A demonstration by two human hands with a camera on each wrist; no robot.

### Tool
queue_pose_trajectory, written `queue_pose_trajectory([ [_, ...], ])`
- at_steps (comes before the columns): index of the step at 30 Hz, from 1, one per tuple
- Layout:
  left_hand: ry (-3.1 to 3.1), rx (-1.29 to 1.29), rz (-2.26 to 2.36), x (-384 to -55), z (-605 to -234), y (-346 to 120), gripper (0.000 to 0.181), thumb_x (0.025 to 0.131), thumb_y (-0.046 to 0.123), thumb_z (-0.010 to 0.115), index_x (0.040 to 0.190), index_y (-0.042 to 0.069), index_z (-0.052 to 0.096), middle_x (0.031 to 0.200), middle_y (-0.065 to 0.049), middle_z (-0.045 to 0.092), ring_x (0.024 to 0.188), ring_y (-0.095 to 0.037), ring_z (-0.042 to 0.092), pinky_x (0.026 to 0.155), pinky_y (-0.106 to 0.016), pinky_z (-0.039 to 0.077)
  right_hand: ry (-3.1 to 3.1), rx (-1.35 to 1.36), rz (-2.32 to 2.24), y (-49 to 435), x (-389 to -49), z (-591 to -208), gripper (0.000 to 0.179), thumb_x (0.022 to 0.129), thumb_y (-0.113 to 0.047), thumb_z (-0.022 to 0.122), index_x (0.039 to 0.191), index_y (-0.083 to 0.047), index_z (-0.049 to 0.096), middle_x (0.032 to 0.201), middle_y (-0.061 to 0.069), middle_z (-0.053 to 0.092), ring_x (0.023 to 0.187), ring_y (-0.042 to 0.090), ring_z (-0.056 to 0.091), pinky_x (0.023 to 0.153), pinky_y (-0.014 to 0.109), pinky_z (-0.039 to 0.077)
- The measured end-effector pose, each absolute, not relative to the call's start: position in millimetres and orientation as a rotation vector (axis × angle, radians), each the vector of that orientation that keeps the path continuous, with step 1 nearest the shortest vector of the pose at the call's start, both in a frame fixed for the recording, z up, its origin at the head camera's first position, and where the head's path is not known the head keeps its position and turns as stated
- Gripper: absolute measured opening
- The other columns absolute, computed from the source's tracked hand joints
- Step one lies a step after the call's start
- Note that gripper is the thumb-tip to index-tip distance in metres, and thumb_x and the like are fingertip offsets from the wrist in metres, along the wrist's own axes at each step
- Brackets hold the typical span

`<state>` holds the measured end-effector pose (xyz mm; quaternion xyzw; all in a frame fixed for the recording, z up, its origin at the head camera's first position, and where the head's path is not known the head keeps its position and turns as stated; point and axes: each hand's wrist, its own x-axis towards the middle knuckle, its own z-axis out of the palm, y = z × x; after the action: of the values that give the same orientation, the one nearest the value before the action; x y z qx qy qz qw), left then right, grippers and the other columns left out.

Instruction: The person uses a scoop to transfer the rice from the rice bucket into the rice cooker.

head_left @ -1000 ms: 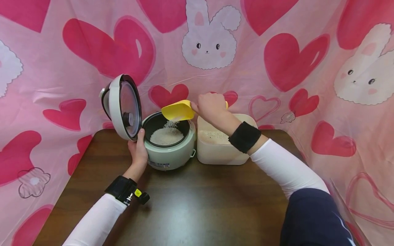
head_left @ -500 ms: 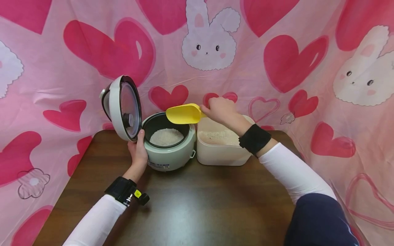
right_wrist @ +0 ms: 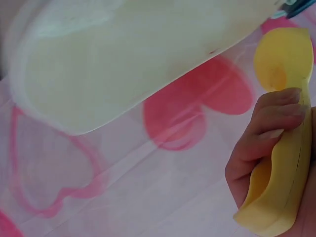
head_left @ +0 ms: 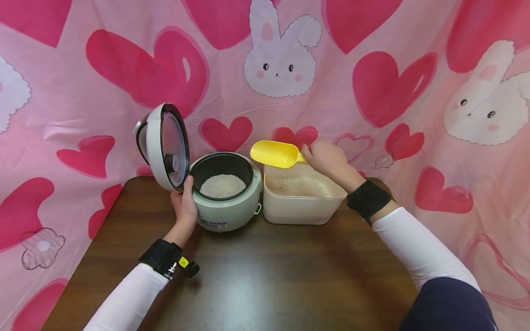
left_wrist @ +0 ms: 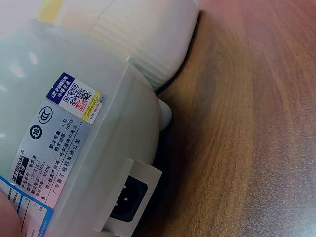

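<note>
- Your right hand (head_left: 327, 156): fingers curled snugly round the handle of the scoop (head_left: 273, 154), which points toward your left side, its hollow facing up and seemingly bare.
- Your left hand (head_left: 185, 209): thumb straight against the cooker (head_left: 229, 214), just to that hand's right. How far the other fingers close, or whether they grip, you cannot tell.
- The rice (head_left: 222, 186): a mound in the black pot (head_left: 223, 161), right of your left hand; more lies in the bin (head_left: 296, 211), below your right hand.
- The lid (head_left: 154, 145): raised, just above your left hand.
- Technique, as judged here: lower the scoop's lip first, draw it shallowly through the rice, then lift it level. Carry it low from right hand toward left, and tip it only over the middle of the pot, so grains miss the rim. Steady the cooker lightly with your left hand, well clear of the lid's hinge.
- Hard to make out: your left fingers behind the lid; the bin's far right corner, under your right hand and wrist; the cooker's labels (left_wrist: 54, 148), cut off at the left edge; a dark object (right_wrist: 298, 7) in the right wrist view's upper corner, unidentifiable.
</note>
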<state>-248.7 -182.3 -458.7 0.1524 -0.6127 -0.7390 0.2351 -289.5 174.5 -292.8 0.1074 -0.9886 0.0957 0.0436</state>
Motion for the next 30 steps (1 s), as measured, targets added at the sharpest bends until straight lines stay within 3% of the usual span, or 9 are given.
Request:
queue_pose_trajectory([
  [6, -1.658, 0.411, -2.035, -248.3, -458.8, -182.3, 0.05, 0.102, 0.039, 0.059, 0.137, 0.003, 0.062, 0.133, -0.006, 0.065, 0.122, -0.012, 0.053, 0.115, -0.03, 0.036, -2.979, 0.28, 0.252, 204.7, -284.8, -300.5, 0.042, 0.107, -0.035, 0.042, 0.082, -0.01, 0.063, 0.067, 0.009, 0.051, 0.068, 0.031, 0.053, 0.062, 0.043, 0.051],
  [19, -1.688, 0.416, -2.048, -245.9, -458.7, -182.4, 0.054, 0.102, 0.045, 0.058, 0.14, 0.007, 0.06, 0.135, -0.002, 0.063, 0.125, -0.012, 0.053, 0.115, -0.028, 0.037, -2.986, 0.243, 0.026, 239.0, -274.8, -307.1, 0.046, 0.102, -0.03, 0.049, 0.061, -0.009, 0.055, 0.057, 0.008, 0.045, 0.056, 0.034, 0.052, 0.053, 0.047, 0.053],
  [25, -1.69, 0.417, -2.062, -245.1, -458.1, -182.7, 0.055, 0.102, 0.047, 0.058, 0.142, 0.009, 0.059, 0.138, -0.002, 0.062, 0.128, -0.013, 0.052, 0.118, -0.031, 0.035, -3.003, 0.28, -0.199, 241.8, -274.9, -314.3, 0.048, 0.102, -0.031, 0.051, 0.061, -0.007, 0.055, 0.059, 0.009, 0.048, 0.056, 0.032, 0.053, 0.058, 0.053, 0.058],
  [30, -1.679, 0.408, -2.065, -247.0, -458.1, -182.9, 0.056, 0.102, 0.047, 0.058, 0.143, 0.009, 0.058, 0.14, -0.004, 0.061, 0.13, -0.014, 0.052, 0.119, -0.031, 0.034, -3.024, 0.267, -0.308, 242.9, -274.1, -313.9, 0.042, 0.102, -0.03, 0.057, 0.069, -0.005, 0.059, 0.061, 0.01, 0.051, 0.059, 0.031, 0.053, 0.061, 0.049, 0.059],
])
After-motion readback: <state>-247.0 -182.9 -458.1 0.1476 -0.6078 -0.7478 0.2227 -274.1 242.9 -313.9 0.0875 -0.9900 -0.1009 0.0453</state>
